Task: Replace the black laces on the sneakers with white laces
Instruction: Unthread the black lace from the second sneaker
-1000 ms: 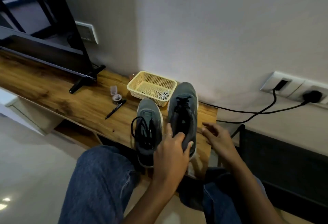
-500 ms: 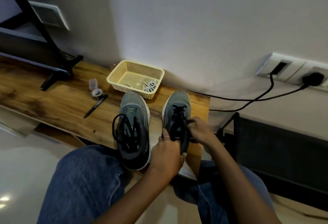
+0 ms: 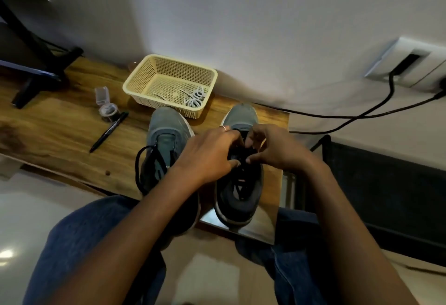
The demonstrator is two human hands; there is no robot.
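Head view, only view. Two grey sneakers stand side by side on the wooden shelf (image 3: 60,133), toes toward the wall, heels toward the person. Long axis of each runs straight away from the person, so the lacing rows run along the reach line.

Right sneaker (image 3: 239,191): both hands sit over its lacing zone. Left hand (image 3: 210,157) comes in across the gap from the left, fingers curled down onto the black lace (image 3: 241,160), thumb tip at the tongue. Right hand (image 3: 272,147) meets it from the right side, fingers curled, thumb and forefinger pinching the same lace. Fingertips of the two hands nearly touch. The exact strand each holds is hidden by the knuckles.

Left sneaker (image 3: 166,140): untouched, just beside the left forearm. Its black lace hangs in a loose loop (image 3: 140,167) off the left side, apparently already loosened.

White laces (image 3: 194,98) lie bundled in the cream basket (image 3: 135,82), just beyond the toes, nearer the left sneaker's toe and ahead of the left hand.

Judgement: the step is unlacing the right sneaker; the pull should go upward and back toward the heel along the shoe's axis. Left hand is the nearer one for the basket later.

Pen (image 3: 108,132) and a small clear container (image 3: 106,104) lie left of the shoes.
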